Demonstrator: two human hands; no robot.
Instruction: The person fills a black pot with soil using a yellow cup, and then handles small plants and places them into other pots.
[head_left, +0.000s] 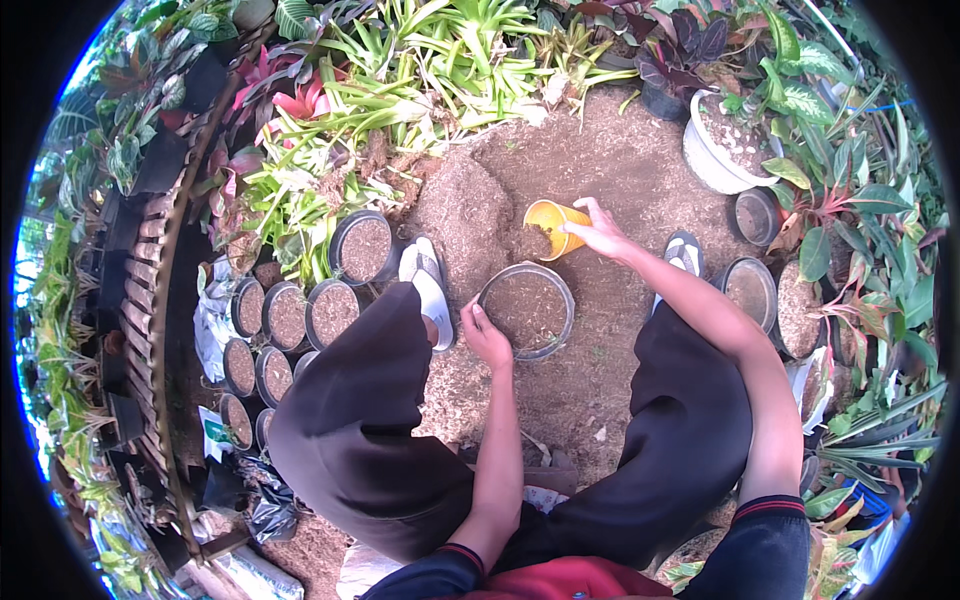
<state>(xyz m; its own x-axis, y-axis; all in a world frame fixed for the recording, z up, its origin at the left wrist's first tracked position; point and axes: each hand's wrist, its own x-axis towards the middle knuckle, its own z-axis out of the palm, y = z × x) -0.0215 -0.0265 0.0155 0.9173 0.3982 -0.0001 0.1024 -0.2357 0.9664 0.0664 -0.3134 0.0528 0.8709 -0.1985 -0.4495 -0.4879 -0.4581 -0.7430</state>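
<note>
A round dark plastic pot (527, 310) filled with brown soil stands on the ground between my feet. The fingers of my left hand (487, 334) rest against its left rim. In my right hand (602, 234) is a yellow plastic cup (556, 229), tilted with its mouth to the left and some soil inside. The cup is just above and to the right of the pot, apart from its rim. Left of the cup lies a mound of loose soil (466, 206).
Several soil-filled black pots (286, 315) stand beside my left leg. Uprooted green plants (450, 67) are heaped at the top. A white pot (724, 146) and more dark pots (750, 292) line the right side. A slatted wooden rack (142, 300) runs along the left.
</note>
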